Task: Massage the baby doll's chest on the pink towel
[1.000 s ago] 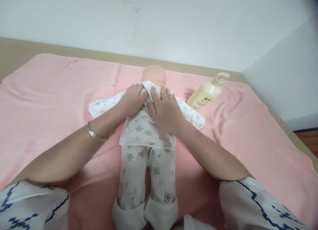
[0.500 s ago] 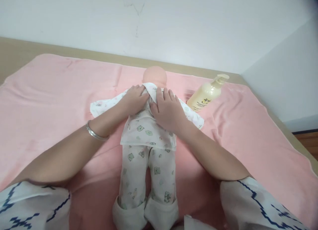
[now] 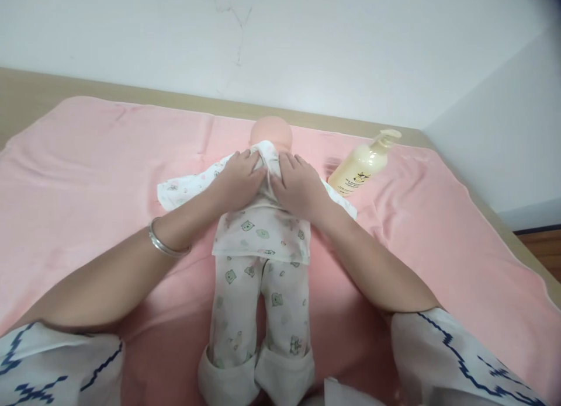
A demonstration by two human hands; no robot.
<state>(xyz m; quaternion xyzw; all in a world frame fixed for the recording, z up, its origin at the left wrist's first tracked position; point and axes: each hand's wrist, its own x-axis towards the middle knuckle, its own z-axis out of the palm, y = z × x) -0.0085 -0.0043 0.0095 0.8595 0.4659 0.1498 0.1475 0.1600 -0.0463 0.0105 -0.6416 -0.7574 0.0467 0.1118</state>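
Observation:
A baby doll lies along the middle of the blanket, its smooth, round head [image 3: 270, 130] at the far end. It wears a white baby shirt [image 3: 258, 233] with small green animal prints and matching pants [image 3: 236, 301] with turned-up cuffs. On the shirt's upper left part, my left hand [image 3: 240, 179] has its fingers closed on the cloth near the neck. Opposite it, my right hand [image 3: 301, 184] grips the cloth on the other side. Between my thumbs the fabric is bunched and raised. Both fingertips are partly hidden in the folds. The shirt's sleeves stretch out to either side.
A pink blanket [image 3: 87, 219] covers most of the table [image 3: 35, 84]. Right of the doll, a yellowish pump bottle [image 3: 360, 167] lies tilted near the right sleeve. A white wall [image 3: 307, 49] rises behind the far edge. Another wall meets it at the right.
My right hand has drawn its fingers in closer on the shirt, its thumb now higher by the neck. The cloth between my hands is lifted and gathered more. My left hand has barely moved.

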